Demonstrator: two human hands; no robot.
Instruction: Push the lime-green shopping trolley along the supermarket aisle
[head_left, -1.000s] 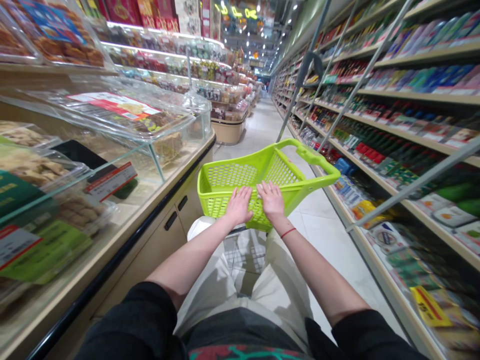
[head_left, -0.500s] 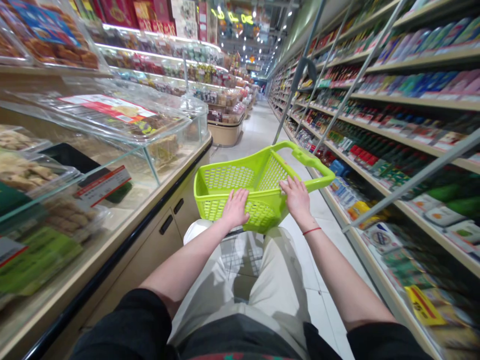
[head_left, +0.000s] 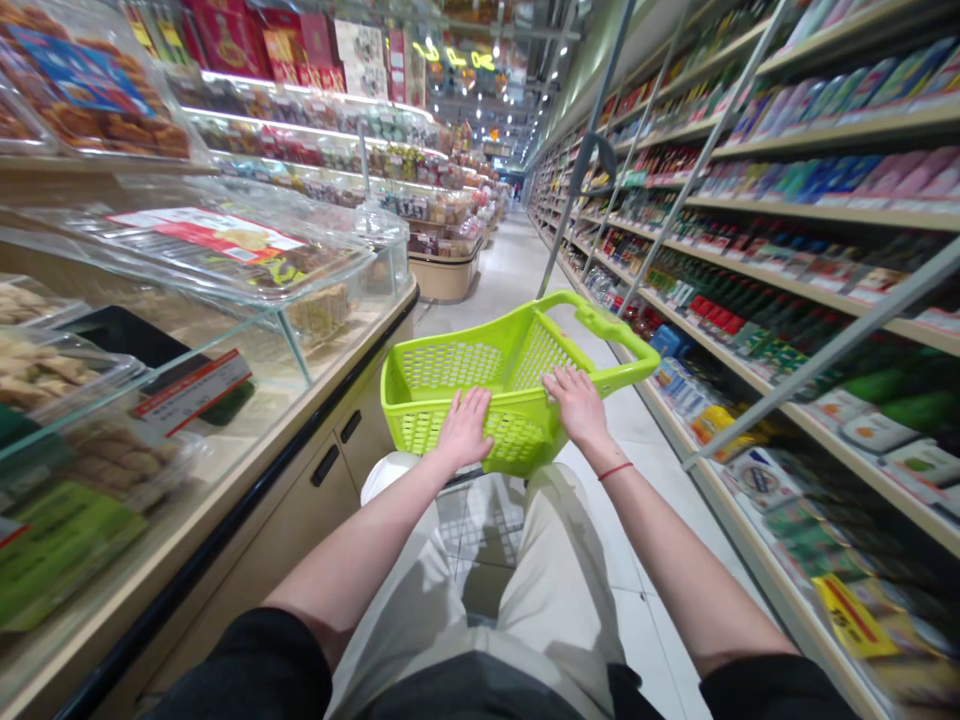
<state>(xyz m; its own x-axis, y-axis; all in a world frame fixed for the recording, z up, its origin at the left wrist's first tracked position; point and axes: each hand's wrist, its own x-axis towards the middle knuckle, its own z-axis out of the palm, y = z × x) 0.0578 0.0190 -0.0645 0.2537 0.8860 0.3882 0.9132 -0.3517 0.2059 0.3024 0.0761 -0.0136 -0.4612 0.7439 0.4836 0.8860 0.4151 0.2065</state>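
Observation:
A lime-green plastic shopping basket (head_left: 450,358) with perforated walls stands tilted in front of my knees, its looped handle end pointing right. Nothing shows inside the visible part. My left hand (head_left: 465,430) holds the near rim around its middle, fingers over the edge and thumb against the outer wall. Closer to the handle, my right hand (head_left: 577,402) grips the same rim with its fingers bent over it. The fingertips of both hands are partly hidden. A thin red cord circles my right wrist.
At left runs a glass-edged counter (head_left: 300,395) with clear food packs (head_left: 225,240) and drawers below. Tall shelves (head_left: 810,205) with bottles and boxes line the right, crossed by slanted metal bars (head_left: 832,355). A grey pole (head_left: 581,170) rises behind the basket; a tiled aisle (head_left: 510,240) stretches ahead.
The view has shifted slightly, so the basket, hands and shelves appear a little further left and the basket a little lower. Both hands stay on the basket's rim.

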